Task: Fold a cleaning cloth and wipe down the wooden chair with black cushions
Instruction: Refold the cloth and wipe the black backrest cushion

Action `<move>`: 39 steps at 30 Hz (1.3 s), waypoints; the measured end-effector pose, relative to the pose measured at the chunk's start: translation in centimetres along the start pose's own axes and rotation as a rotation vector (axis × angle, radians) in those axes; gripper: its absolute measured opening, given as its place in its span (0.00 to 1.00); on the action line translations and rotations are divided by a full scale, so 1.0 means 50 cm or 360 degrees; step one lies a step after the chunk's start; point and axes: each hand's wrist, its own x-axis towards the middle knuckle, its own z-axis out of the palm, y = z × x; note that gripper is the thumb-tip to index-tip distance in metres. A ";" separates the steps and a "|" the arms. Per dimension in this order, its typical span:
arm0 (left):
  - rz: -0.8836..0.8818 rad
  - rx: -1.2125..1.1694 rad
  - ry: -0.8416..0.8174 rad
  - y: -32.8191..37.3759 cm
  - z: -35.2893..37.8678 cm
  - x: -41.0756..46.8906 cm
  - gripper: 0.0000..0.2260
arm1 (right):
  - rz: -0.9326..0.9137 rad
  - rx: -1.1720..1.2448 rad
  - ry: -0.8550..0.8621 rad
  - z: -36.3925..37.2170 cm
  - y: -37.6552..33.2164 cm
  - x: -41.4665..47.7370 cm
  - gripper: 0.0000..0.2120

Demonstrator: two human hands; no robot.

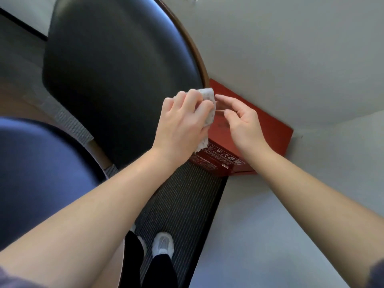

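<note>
Left hand (182, 119) grips the cloth (207, 107) at the chair (124, 69) edge — right hand (241, 123) loosely spread, holding nothing.

The chair's cushion (116, 75) fills the upper left, and its frame (197, 57) runs along the cushion's right edge. The cloth (208, 100) lies at the frame's lower end, under the left hand (182, 123). The right hand (243, 125) is just beside it on the right. Beyond both hands, a box (270, 129) stands on the floor (187, 200) against the wall (291, 48).
</note>
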 end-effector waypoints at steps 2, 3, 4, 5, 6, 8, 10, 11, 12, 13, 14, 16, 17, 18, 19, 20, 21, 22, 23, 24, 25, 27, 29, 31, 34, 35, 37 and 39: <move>-0.0129 0.0072 0.0001 0.009 0.000 0.042 0.09 | 0.0005 -0.0023 0.0051 -0.008 -0.008 0.002 0.19; -0.0197 0.0070 -0.0017 0.010 -0.001 0.061 0.10 | 0.0011 -0.0029 0.0071 -0.012 -0.010 0.004 0.19; -0.0269 0.0054 -0.0042 0.011 -0.001 0.079 0.12 | 0.0023 -0.0025 0.0087 -0.015 -0.012 0.006 0.19; -0.0338 0.0042 -0.0067 0.009 -0.001 0.096 0.14 | 0.0042 -0.0017 0.0100 -0.017 -0.013 0.008 0.19; -0.0398 0.0040 -0.0081 0.006 -0.001 0.111 0.15 | 0.0060 -0.0013 0.0108 -0.019 -0.014 0.011 0.18; -0.0488 0.0054 -0.0069 -0.002 -0.003 0.142 0.14 | 0.0074 -0.0027 0.0129 -0.021 -0.018 0.018 0.18; -0.0585 0.0036 -0.0101 -0.012 -0.005 0.174 0.13 | 0.0054 -0.0069 0.0150 -0.021 -0.027 0.028 0.18; -0.0638 0.0016 -0.0112 -0.020 -0.006 0.190 0.13 | 0.0037 -0.0091 0.0156 -0.019 -0.034 0.034 0.18; -0.0688 -0.0003 -0.0114 -0.030 -0.006 0.205 0.13 | 0.0017 -0.0111 0.0157 -0.016 -0.040 0.043 0.18; -0.0728 -0.0020 -0.0114 -0.042 -0.006 0.219 0.14 | -0.0005 -0.0121 0.0153 -0.013 -0.048 0.051 0.19; -0.0760 -0.0034 -0.0117 -0.055 -0.006 0.232 0.14 | -0.0024 -0.0126 0.0147 -0.007 -0.056 0.061 0.19; -0.0808 -0.0067 -0.0108 -0.086 -0.005 0.259 0.15 | -0.0056 -0.0116 0.0131 0.007 -0.072 0.084 0.20; -0.0834 -0.0083 -0.0106 -0.101 -0.005 0.271 0.15 | -0.0065 -0.0104 0.0120 0.016 -0.081 0.097 0.20; -0.0856 -0.0091 -0.0102 -0.117 -0.005 0.283 0.15 | -0.0078 -0.0104 0.0110 0.026 -0.090 0.110 0.20; -0.0875 -0.0090 -0.0095 -0.131 -0.003 0.295 0.15 | -0.0091 -0.0122 0.0104 0.036 -0.099 0.125 0.20; -0.0893 -0.0082 -0.0090 -0.147 -0.002 0.307 0.15 | -0.0104 -0.0147 0.0099 0.048 -0.109 0.139 0.19; -0.0912 -0.0075 -0.0088 -0.164 -0.003 0.319 0.16 | -0.0110 -0.0169 0.0092 0.060 -0.120 0.155 0.19; -0.0932 -0.0069 -0.0090 -0.175 -0.002 0.328 0.16 | -0.0111 -0.0193 0.0083 0.068 -0.128 0.165 0.19; -0.0950 -0.0062 -0.0086 -0.192 -0.003 0.339 0.16 | -0.0124 -0.0221 0.0074 0.080 -0.139 0.178 0.19; -0.0961 -0.0056 -0.0076 -0.209 -0.004 0.348 0.17 | -0.0143 -0.0258 0.0069 0.093 -0.149 0.192 0.19; -0.0973 -0.0047 -0.0067 -0.224 -0.005 0.357 0.17 | -0.0171 -0.0305 0.0071 0.105 -0.157 0.205 0.20; -0.1000 -0.0025 -0.0061 -0.257 -0.007 0.372 0.17 | -0.0244 -0.0418 0.0089 0.130 -0.174 0.233 0.20; -0.1040 -0.0012 -0.0068 -0.291 -0.009 0.388 0.17 | -0.0308 -0.0530 0.0082 0.153 -0.188 0.261 0.21; -0.1101 -0.0026 -0.0076 -0.326 -0.013 0.405 0.16 | -0.0347 -0.0652 0.0049 0.175 -0.199 0.288 0.22; -0.1204 -0.0036 -0.0101 -0.387 -0.019 0.428 0.16 | -0.0374 -0.0862 0.0021 0.205 -0.218 0.324 0.23; -0.1247 -0.0042 -0.0109 -0.409 -0.021 0.434 0.16 | -0.0384 -0.0923 0.0018 0.214 -0.225 0.336 0.23; -0.1344 -0.0070 -0.0112 -0.455 -0.025 0.443 0.16 | -0.0406 -0.1059 -0.0005 0.232 -0.237 0.359 0.23; -0.1449 -0.0127 -0.0128 -0.502 -0.025 0.449 0.17 | -0.0440 -0.1247 -0.0058 0.250 -0.248 0.381 0.23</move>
